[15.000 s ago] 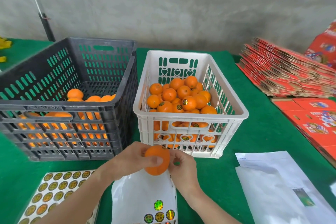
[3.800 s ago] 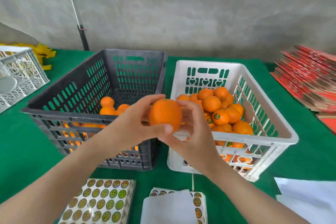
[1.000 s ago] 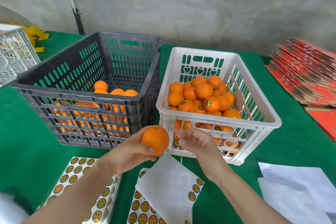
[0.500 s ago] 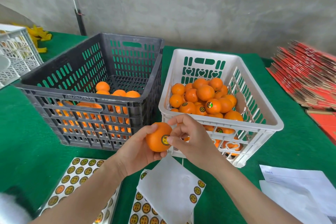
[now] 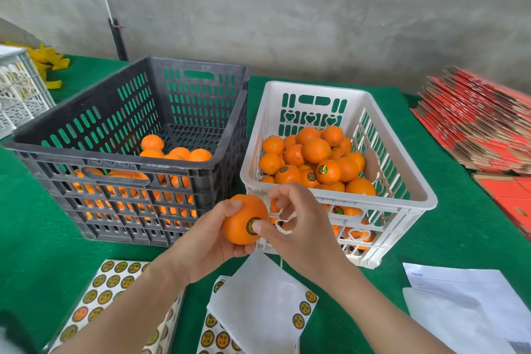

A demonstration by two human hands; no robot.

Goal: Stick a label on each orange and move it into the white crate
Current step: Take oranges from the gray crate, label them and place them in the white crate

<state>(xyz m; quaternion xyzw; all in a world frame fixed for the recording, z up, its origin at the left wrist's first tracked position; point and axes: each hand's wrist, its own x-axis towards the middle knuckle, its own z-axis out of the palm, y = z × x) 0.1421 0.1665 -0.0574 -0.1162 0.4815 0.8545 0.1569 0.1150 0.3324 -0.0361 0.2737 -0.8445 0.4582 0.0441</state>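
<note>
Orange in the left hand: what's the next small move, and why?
Probably lift the right hand off the round black-and-gold label: it already sits on the round orange fruit, which the left hand grips just before the white plastic crate, ready to go in.

Pressing the thumb of the right hand (image 5: 298,227) on a label (image 5: 250,225) now sticking at 3 o'clock on the orange (image 5: 240,218), bare a second ago with that hand apart.
</note>
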